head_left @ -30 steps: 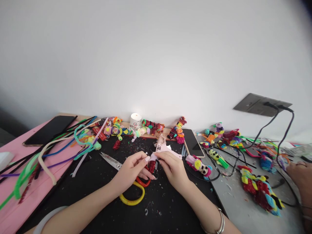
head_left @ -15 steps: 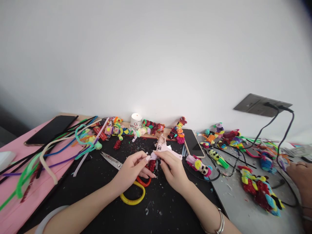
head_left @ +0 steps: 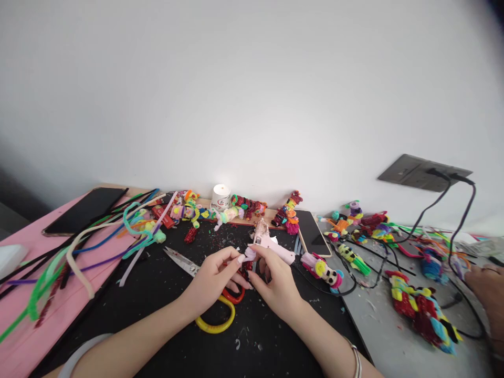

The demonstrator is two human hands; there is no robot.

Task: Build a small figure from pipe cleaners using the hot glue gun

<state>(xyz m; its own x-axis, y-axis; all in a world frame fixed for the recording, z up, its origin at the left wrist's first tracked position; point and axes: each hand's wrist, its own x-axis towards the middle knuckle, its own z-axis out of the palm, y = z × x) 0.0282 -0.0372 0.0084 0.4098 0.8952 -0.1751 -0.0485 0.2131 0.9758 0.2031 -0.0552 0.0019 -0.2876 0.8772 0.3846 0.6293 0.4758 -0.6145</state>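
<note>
My left hand (head_left: pixel 216 275) is closed, thumb and index finger pinching a small lilac fuzzy pipe-cleaner piece (head_left: pixel 249 254). On the other side of that piece, the fingertips of my right hand (head_left: pixel 277 275) grip it too. A red glittery pipe-cleaner part (head_left: pixel 247 266) shows just below, between the hands; how it joins the lilac one is hidden. Right behind my fingers a pale pink glue gun (head_left: pixel 271 247) lies on the black mat (head_left: pixel 271 349). Scissors (head_left: pixel 214 326) with yellow and red handles lie partly under my left hand, their open blades pointing left.
Loose pipe cleaners (head_left: pixel 74 252) spread over a pink surface at left, beside a dark phone (head_left: pixel 84 211). A paper cup (head_left: pixel 221 197) and pipe-cleaner dolls (head_left: pixel 289 212) line the wall. Another phone (head_left: pixel 314 233) lies right. Cables (head_left: pixel 460 220) hang from a socket; another person's hand (head_left: pixel 486 289) rests far right.
My right thumb and fingers have shifted slightly around the lilac piece, covering more of the red part. The left hand stays nearly in place. The view has tilted a little.
</note>
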